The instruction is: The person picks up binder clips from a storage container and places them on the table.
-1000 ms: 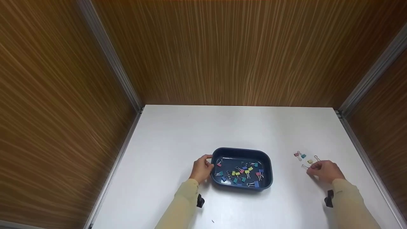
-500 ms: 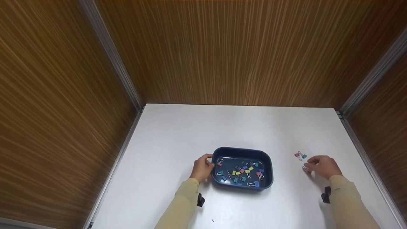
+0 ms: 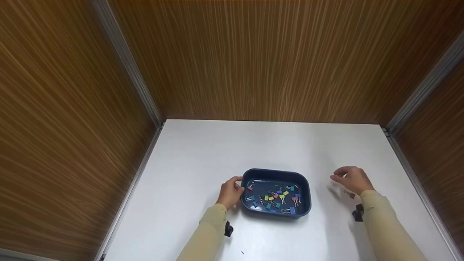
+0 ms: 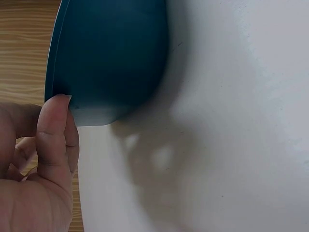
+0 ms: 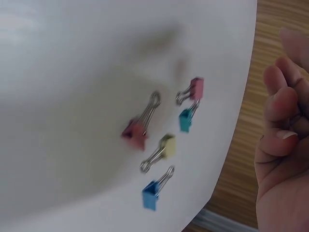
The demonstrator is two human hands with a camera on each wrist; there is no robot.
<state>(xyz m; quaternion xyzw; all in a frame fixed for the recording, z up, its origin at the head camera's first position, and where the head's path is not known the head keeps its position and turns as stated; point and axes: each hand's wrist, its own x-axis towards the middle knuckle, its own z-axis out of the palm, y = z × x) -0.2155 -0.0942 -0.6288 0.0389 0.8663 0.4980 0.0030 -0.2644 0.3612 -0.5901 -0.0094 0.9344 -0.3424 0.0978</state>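
A dark blue rectangular tray holds several small binder clips in blue, teal, yellow and pink. At its left end my left hand pinches the rim, the thumb bent against the tray wall in the left wrist view. Over the table to the tray's right, my right hand hovers with loosely curled fingers and nothing visible in them. Below it lie loose binder clips: red, pink, teal, yellow and blue. In the head view this hand hides most of them.
The white table is closed in by wood-patterned panels at the back, left and right. Metal strips run along its side edges. A small dark mark shows near the front.
My right hand has moved left and toward the back, rising off the loose clips and now covering the pink and teal ones in the head view. The left hand and tray stay put.
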